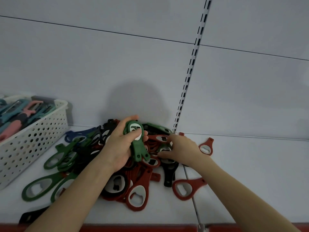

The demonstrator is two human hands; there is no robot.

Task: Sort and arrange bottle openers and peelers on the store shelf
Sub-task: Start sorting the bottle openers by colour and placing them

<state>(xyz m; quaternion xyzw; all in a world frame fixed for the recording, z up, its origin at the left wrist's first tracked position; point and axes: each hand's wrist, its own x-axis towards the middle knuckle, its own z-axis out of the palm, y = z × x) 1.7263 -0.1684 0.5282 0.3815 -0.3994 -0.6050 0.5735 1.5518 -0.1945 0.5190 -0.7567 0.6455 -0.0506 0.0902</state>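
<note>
Green openers [135,141] are held in curled fingers of the left hand [117,148], over the pile [138,185] on the shelf [250,181]. What the right hand [182,149] grips cannot be told. Judged light, stiff; best pinched by the ring.

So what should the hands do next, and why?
Probably lift the loose one out and add it to the bunch. The left hand grips a green stack, and the right hand seems to pinch a green opener in the mixed pile, so the colours match.
</note>
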